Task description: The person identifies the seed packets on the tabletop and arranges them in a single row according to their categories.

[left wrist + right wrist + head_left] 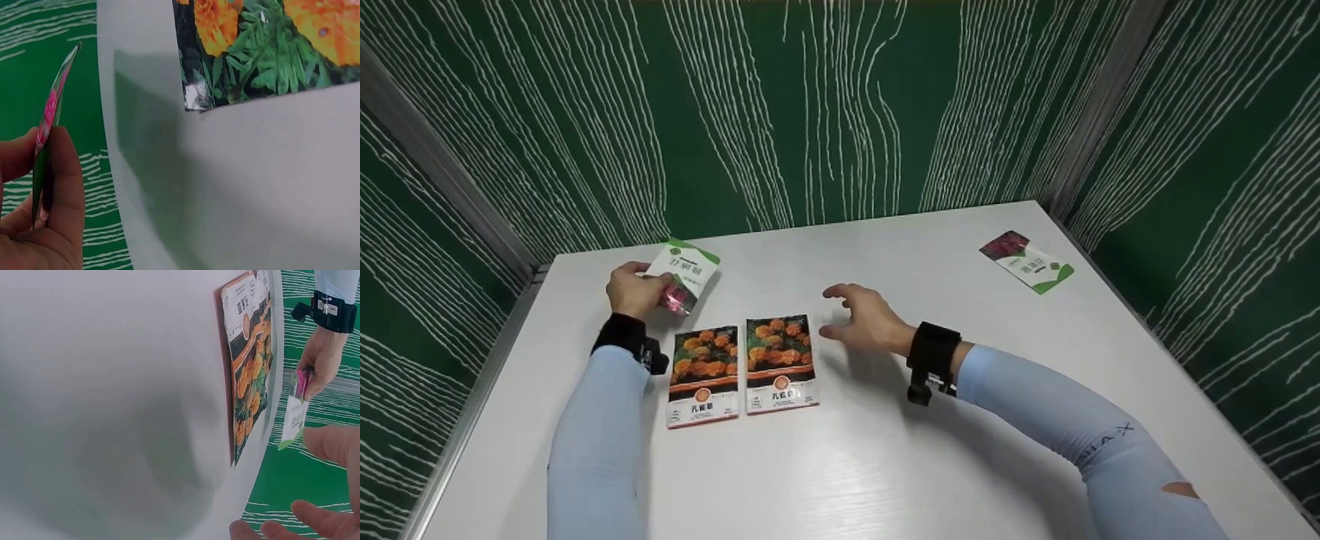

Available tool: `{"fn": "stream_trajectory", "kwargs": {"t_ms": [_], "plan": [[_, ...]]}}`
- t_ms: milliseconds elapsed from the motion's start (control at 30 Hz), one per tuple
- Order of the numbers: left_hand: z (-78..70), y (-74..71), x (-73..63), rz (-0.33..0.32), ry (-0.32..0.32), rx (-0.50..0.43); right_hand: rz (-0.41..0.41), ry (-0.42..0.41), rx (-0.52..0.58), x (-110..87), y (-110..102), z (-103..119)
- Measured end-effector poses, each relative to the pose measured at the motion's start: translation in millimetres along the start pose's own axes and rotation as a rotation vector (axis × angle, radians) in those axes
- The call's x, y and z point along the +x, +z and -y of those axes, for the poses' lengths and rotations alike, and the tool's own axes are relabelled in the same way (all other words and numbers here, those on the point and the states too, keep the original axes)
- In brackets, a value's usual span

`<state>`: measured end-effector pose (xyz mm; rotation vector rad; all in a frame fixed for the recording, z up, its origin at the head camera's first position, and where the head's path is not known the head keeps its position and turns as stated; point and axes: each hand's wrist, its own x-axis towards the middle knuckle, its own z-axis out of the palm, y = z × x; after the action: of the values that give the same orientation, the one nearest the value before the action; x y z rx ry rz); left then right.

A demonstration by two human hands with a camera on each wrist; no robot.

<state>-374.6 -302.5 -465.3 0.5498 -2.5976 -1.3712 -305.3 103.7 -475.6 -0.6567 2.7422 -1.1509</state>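
My left hand [636, 291] pinches a white and green seed packet [694, 264] with pink flowers by its flower end, raised over the back left of the table. In the left wrist view that packet [52, 109] shows edge-on between thumb and fingers. My right hand [868, 319] hovers above the table with thumb and fingers spread, holding nothing. Just left of it lie two marigold seed packets, the nearer one [781, 360] and another [703, 367], side by side. Both show orange flowers above a white label. In the right wrist view they overlap [247, 354].
A second white and green packet [1026, 262] with dark pink flowers lies at the table's back right. The white table [840, 480] meets green walls [840, 112] with white wavy lines at the back and sides.
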Motion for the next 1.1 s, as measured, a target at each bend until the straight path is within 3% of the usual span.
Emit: {"fn": "stream_trajectory", "kwargs": {"t_ms": [300,600,867,1100], "plan": [[-19.2,3.0,-4.8,0.094,-0.02,-0.091,-0.013,0.018,0.038,5.3,-4.9,-0.4],[-37.3,10.2,-12.4,0.155,0.044,-0.109,-0.004,0.044,0.07,8.8,-10.8,-0.2],[-55.8,20.8,-21.0,0.201,0.104,-0.224,-0.008,0.094,0.101,10.4,-15.6,-4.7],[-59.5,26.2,-30.0,0.24,0.139,-0.211,0.007,0.147,0.134,16.1,-13.1,-5.3]]}}
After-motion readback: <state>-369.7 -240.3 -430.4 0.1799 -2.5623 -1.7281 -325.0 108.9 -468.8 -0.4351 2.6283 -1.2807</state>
